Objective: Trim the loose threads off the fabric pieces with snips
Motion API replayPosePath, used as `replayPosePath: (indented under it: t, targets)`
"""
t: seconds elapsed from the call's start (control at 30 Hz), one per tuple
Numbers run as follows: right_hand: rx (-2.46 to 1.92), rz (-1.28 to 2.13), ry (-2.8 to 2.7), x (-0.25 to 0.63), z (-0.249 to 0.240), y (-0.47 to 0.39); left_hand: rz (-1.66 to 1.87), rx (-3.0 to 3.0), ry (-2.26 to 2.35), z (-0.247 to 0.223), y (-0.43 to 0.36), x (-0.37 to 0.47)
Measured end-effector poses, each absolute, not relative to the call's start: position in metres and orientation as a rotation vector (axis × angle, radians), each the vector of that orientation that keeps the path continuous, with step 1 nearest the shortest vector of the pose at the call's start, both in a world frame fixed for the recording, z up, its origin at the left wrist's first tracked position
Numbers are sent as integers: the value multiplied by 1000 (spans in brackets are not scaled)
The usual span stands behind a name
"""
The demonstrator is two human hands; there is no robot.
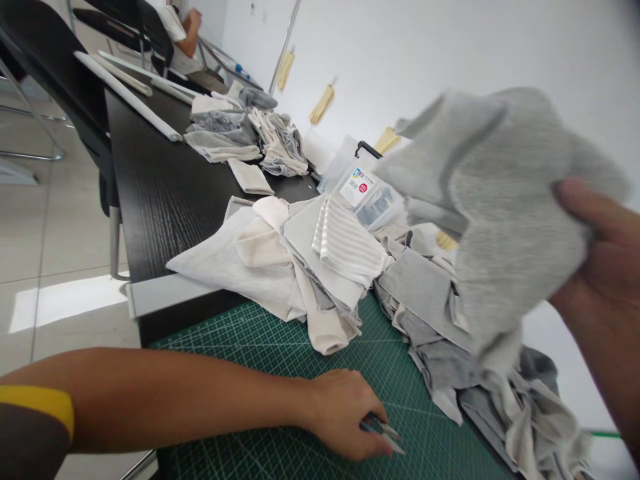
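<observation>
Low over the green cutting mat (240,427), my left hand (345,413) is closed around small thread snips (390,437), with the blades pointing right and the handle mostly hidden in my fingers. Raised at the right, my right hand (610,260) grips a light grey piece of fabric (520,200) between thumb and fingers; the cloth hangs loosely and is blurred. Beyond my left hand lies a stack of striped and plain cut pieces (350,240) on top of white and cream cloth (225,253).
Grey fabric scraps (430,293) heap along the mat's right side. Farther back on the black table (155,193) are a cloth pile (225,133), white rods (130,97) and a clear plastic box (375,197). Yellow gloves (323,103) hang on the wall. Another person (183,40) sits behind.
</observation>
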State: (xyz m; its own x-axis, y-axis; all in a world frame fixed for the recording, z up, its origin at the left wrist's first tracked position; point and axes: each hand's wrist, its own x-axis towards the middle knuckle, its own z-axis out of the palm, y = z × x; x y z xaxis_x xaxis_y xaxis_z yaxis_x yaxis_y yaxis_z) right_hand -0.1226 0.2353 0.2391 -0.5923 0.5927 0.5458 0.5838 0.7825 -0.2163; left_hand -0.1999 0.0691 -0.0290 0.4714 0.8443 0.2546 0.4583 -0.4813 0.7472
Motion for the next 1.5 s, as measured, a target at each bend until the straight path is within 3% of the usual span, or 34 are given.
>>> replayPosePath:
  t: [0.13, 0.27, 0.43, 0.6, 0.77, 0.87, 1.1, 1.27, 1.5]
  targets:
    - [-1067, 913, -2407, -141, 213, 245, 821, 2169, 1045, -31, 70, -200]
    - [-1205, 1048, -2108, -106, 188, 245, 831, 2183, 1021, -30, 68, -200]
    - [-1322, 995, -1928, -49, 156, 217, 843, 2150, 1020, -25, 63, -202]
    - [-1520, 860, -2200, 18, 77, 199, 862, 2154, 998, -22, 59, -202]
    - [-1322, 325, -2467, 67, -19, 182, 909, 2185, 1031, -22, 57, -200]
    - [-1306, 252, -2477, 73, -43, 176, 913, 2180, 1016, -22, 57, -200]
    - [-1279, 92, -2546, 66, -39, 176, 872, 2163, 1046, -22, 57, -199]
    - [-1151, -251, -2561, 64, -32, 186, 810, 2115, 1056, -22, 57, -198]
    - [-1162, -589, -2276, 54, 60, 291, 723, 2014, 1039, -23, 55, -200]
